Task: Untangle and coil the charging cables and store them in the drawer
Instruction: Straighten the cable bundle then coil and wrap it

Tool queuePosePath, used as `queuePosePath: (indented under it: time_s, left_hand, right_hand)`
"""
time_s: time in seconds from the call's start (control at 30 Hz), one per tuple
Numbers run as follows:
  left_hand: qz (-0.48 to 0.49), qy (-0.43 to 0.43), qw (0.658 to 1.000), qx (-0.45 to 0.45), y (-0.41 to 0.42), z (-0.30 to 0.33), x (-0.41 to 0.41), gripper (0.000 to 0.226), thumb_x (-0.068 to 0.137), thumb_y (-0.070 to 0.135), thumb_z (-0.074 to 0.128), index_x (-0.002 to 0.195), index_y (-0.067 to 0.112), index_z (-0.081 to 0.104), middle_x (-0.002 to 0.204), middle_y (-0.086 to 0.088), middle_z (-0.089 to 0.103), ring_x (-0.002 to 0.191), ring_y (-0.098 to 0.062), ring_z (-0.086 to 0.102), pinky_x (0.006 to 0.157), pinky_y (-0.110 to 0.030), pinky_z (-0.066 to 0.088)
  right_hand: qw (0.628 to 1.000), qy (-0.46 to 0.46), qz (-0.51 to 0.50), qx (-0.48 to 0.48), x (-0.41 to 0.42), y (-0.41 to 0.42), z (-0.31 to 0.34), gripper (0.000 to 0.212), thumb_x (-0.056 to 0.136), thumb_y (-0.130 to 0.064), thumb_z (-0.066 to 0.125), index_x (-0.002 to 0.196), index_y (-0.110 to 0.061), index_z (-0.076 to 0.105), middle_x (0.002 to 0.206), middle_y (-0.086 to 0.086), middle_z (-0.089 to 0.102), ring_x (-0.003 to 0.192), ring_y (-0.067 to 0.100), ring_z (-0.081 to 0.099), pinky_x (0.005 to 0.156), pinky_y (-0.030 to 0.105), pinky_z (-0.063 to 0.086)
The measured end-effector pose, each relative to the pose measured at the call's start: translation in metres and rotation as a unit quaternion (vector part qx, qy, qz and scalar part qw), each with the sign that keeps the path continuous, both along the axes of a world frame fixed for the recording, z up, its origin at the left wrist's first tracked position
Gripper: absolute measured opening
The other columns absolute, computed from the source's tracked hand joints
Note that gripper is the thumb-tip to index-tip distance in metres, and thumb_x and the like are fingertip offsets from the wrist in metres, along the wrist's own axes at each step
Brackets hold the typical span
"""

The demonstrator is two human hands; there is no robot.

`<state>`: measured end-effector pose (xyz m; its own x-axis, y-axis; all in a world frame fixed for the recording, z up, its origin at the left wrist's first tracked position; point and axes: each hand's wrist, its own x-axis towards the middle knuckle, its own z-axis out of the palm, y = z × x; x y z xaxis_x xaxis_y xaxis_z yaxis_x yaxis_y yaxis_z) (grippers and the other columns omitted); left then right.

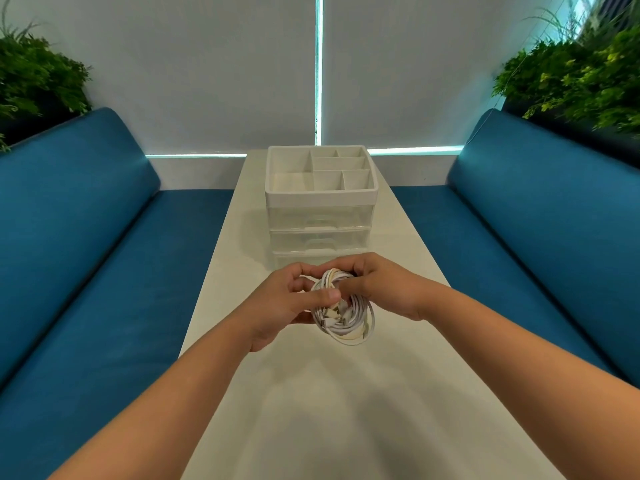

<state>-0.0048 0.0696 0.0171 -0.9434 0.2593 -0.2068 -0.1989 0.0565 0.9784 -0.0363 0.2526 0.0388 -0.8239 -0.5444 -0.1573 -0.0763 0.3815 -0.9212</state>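
Above white table (pixel 346 393), both hands' grip encloses coiled cables (pixel 346 320).

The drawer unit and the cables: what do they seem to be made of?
The drawer unit looks like plastic: an opaque, matte white tray on top and clear, slightly glossy drawers below, see-through with moulded handles. The cables look coated in smooth white rubber or soft plastic, since they bend into loose loops; which one cannot be told.

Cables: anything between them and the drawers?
Nothing lies on the table between the cables, held by both hands, and the organizer. Both drawers look closed, so one must be opened first.
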Motion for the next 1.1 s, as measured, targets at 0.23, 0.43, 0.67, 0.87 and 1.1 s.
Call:
queuePosePath:
  time_s: [0.23, 0.43, 0.67, 0.87, 1.1]
  left_hand:
    - [0.092, 0.120, 0.981, -0.118, 0.007, -0.012, 0.000, 0.029, 0.077, 0.011, 0.080, 0.099, 0.021, 0.063, 0.100, -0.010, 0.061, 0.062, -0.017, 0.056, 0.057, -0.026, 0.050]
    - [0.126, 0.124, 0.979, -0.101, 0.011, -0.013, 0.000, 0.033, 0.076, -0.002, 0.073, 0.098, 0.018, 0.059, 0.094, -0.004, 0.063, 0.069, -0.017, 0.062, 0.065, -0.032, 0.051]
    - [0.048, 0.074, 0.995, -0.040, 0.004, -0.001, 0.003, 0.030, 0.065, 0.022, 0.063, 0.091, 0.011, 0.053, 0.074, -0.001, 0.062, 0.070, -0.007, 0.058, 0.077, -0.024, 0.043]
    - [-0.030, 0.027, 0.997, 0.067, 0.011, 0.001, 0.005, 0.072, 0.054, 0.031, 0.069, 0.119, 0.015, 0.045, 0.103, -0.002, 0.065, 0.095, -0.015, 0.063, 0.086, -0.030, 0.046]
    - [0.070, 0.112, 0.991, -0.016, 0.028, -0.005, 0.008, 0.030, 0.090, 0.046, 0.057, 0.113, 0.028, 0.062, 0.098, 0.007, 0.074, 0.090, -0.007, 0.070, 0.074, -0.016, 0.053]
  right_hand:
    - [1.000, 0.008, 0.019, -0.013, 0.003, -0.006, 0.005, 0.037, 0.092, -0.002, 0.058, 0.126, -0.014, 0.062, 0.119, 0.003, 0.069, 0.109, 0.016, 0.065, 0.098, 0.028, 0.050]
    - [0.997, 0.043, -0.024, -0.053, 0.002, -0.016, 0.004, 0.024, 0.088, -0.011, 0.068, 0.112, -0.007, 0.071, 0.107, 0.007, 0.073, 0.099, 0.020, 0.069, 0.094, 0.030, 0.053]
    - [0.998, 0.017, 0.036, -0.050, -0.003, -0.005, 0.011, 0.019, 0.084, -0.004, 0.070, 0.103, -0.006, 0.072, 0.095, 0.014, 0.073, 0.087, 0.022, 0.068, 0.087, 0.035, 0.054]
    - [0.997, 0.023, 0.037, -0.071, -0.002, -0.005, 0.016, 0.030, 0.079, 0.008, 0.070, 0.102, -0.011, 0.061, 0.093, 0.014, 0.068, 0.074, 0.016, 0.067, 0.069, 0.027, 0.055]
    - [0.998, 0.050, -0.009, -0.027, -0.002, -0.002, 0.013, 0.052, 0.074, 0.011, 0.073, 0.112, -0.011, 0.045, 0.101, 0.007, 0.054, 0.076, 0.016, 0.060, 0.068, 0.025, 0.055]
